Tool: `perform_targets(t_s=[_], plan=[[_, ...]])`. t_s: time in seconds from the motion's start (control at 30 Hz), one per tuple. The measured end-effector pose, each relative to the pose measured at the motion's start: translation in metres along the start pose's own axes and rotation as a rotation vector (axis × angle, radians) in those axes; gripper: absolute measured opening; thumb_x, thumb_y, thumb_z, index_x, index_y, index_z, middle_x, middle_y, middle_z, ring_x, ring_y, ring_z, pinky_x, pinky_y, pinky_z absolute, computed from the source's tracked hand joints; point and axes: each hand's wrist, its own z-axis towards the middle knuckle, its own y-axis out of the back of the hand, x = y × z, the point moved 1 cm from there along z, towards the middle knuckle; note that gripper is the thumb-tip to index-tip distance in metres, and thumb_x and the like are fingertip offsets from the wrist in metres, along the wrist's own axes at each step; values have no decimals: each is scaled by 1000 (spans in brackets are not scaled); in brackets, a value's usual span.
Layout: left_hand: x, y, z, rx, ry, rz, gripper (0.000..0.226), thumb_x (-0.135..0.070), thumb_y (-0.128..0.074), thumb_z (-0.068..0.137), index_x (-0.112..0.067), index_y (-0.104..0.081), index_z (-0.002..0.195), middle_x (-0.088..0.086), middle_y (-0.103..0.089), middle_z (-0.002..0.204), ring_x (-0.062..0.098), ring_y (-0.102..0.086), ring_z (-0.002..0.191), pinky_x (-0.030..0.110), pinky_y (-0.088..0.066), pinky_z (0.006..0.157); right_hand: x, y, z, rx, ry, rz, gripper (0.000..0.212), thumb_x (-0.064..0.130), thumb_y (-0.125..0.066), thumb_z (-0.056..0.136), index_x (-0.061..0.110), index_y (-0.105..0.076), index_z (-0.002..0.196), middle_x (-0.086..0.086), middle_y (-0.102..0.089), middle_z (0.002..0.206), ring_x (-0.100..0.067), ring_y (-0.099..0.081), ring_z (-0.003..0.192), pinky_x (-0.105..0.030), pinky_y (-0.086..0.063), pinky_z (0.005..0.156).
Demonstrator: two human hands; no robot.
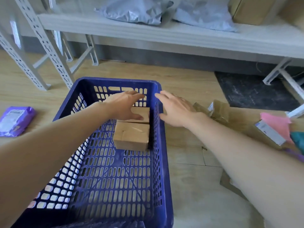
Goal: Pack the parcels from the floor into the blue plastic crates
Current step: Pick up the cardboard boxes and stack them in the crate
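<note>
Fingers [135, 94] of the left hand [125, 106] are observed straight and extended, laid flat over the far cardboard box [143, 115] inside the blue plastic crate [115, 80]. The thumb is rested on the box top and nothing is gripped. Fingers [162, 96] of the right hand [176, 109] are likewise noted straight and slightly spread, palm down, just outside the crate's right wall at 3 o'clock from the left hand. No object is held, and contact with the rim cannot be determined. Two boxes are recorded in the far half of the crate, both set against its right wall. The near cardboard box [131, 135] is placed at 6 o'clock from the far one, and the two are touching. Further parcels are noted on the wooden floor [181, 79]: a purple parcel [14, 120] at 9 o'clock from the crate, well apart from it, and brown paper parcels [222, 112] at 3 o'clock, partly covered by the right forearm. A pink parcel [276, 125] is seen beyond these. A dark mat [255, 92] is recorded at 2 o'clock. Metal shelving [164, 35] is located at 12 o'clock, on which two grey poly mailers [131, 12] and a cardboard carton [251, 10] are stored.
</note>
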Motion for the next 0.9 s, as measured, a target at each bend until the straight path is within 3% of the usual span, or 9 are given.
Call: perform_targets(t_s=[0.13,0.23,0.47,0.57,0.7,0.9], plan=[[-58,20,9,-55,-38,10,88,-62,-63,76,-27,-24,147,-1,-33,151,22,-40,132,43,-47,94,-50,19,-40,-8,-99,11,76,30,-60,87,27,-17,150,4,-17,157,-24,-34,136,-39,-37,101],[-103,23,19,-34,-95,-2,85,-59,-63,78,-29,-24,147,-3,-31,151,20,-40,132,38,-46,91,-86,27,-75,-2,-161,22,81,29,-61,87,30,-12,150,4,-17,157,-28,-37,134,-42,-38,102],[-203,4,49,22,-238,-23,85,-56,-66,77,-25,-27,146,-1,-34,149,21,-36,133,38,-42,99,-164,25,-150,16,-297,79,85,34,-65,85,29,-12,151,0,-20,157,-28,-35,136,-42,-38,105],[-239,-18,61,92,-291,-24,89,-59,-68,74,-25,-26,146,0,-33,149,26,-41,130,44,-45,97,-195,13,-180,47,-346,105,85,38,-65,85,29,-12,151,0,-19,157,-28,-36,135,-42,-38,105],[-282,-48,72,140,-333,36,87,-59,-65,76,-27,-24,146,-4,-32,150,24,-46,125,35,-47,88,-235,-18,-214,73,-397,139,88,41,-68,82,30,-14,150,0,-23,155,-26,-32,137,-45,-36,107],[-328,-100,84,256,-379,30,91,-58,-68,74,-28,-23,148,-6,-30,151,18,-40,132,33,-41,98,-279,-75,-260,125,-448,201,89,47,-68,79,27,-18,150,0,-28,152,-24,-35,136,-47,-41,102]])
